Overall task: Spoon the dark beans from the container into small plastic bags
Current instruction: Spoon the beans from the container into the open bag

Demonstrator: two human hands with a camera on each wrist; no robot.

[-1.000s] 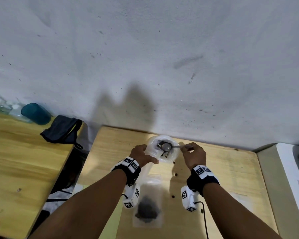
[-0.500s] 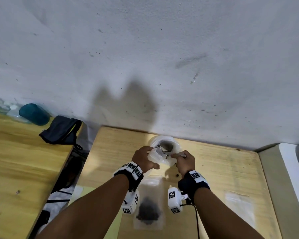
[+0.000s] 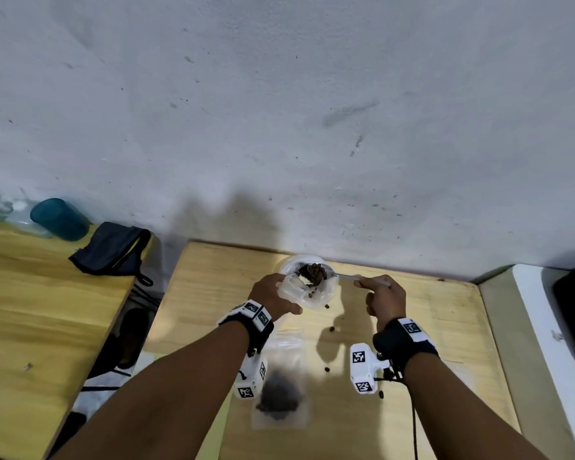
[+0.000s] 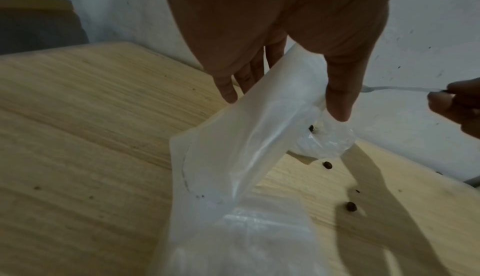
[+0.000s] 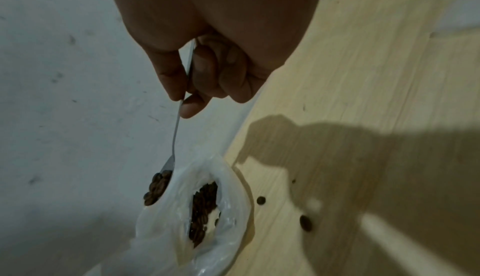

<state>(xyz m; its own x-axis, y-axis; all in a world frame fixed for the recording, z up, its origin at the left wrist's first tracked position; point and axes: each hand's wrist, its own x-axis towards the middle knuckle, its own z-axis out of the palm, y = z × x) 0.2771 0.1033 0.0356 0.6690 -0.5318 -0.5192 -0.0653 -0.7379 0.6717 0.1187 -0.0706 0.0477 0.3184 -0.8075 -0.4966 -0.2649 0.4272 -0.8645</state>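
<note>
My left hand [image 3: 271, 293] grips a small clear plastic bag [image 3: 291, 288] by its mouth, just in front of the round white container [image 3: 329, 287] of dark beans near the wall. In the left wrist view the bag [image 4: 246, 147] hangs from thumb and fingers down to the table. My right hand [image 3: 384, 295] pinches the handle of a metal spoon [image 3: 346, 277]. Its bowl [image 5: 158, 186] is heaped with beans and sits over the container's far side. A filled bag [image 3: 281, 396] lies flat between my forearms.
Loose beans [image 3: 331, 329] lie scattered on the light wooden table [image 3: 213, 287]. A second table [image 3: 30, 310] on the left carries a teal cup [image 3: 60, 219] and a dark pouch [image 3: 112, 249], across a narrow gap. A white unit [image 3: 545, 327] borders the right side.
My right hand has drawn back to the right, and the spoon has come up loaded with beans. The left hand has stayed at the container with the bag.
</note>
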